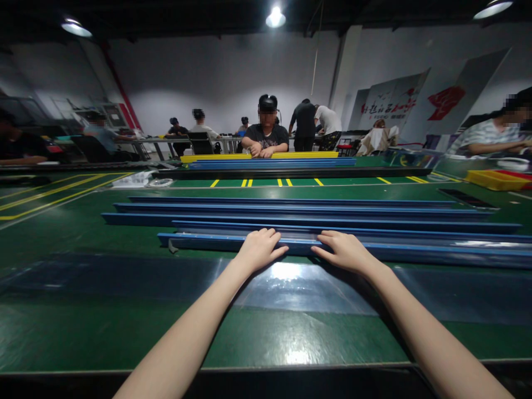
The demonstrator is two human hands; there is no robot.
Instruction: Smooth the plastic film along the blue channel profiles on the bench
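Note:
A long blue channel lies crosswise on the green table, nearest to me among several blue strips. My left hand rests on it left of the middle, fingers over its top and thumb stretched toward the right. To the right, my right hand lies on the same channel, fingers spread and thumb pointing left. A gap separates the two hands. Between the channel and the table's near edge lies a clear plastic sheet, flat and shiny. A small grey scrap sits by the channel's left end.
Behind the near channel lie more blue strips. Farther back are a black strip and a yellow strip, where a person sits opposite. A dark phone and a yellow tray are at the right. Other people work in the background.

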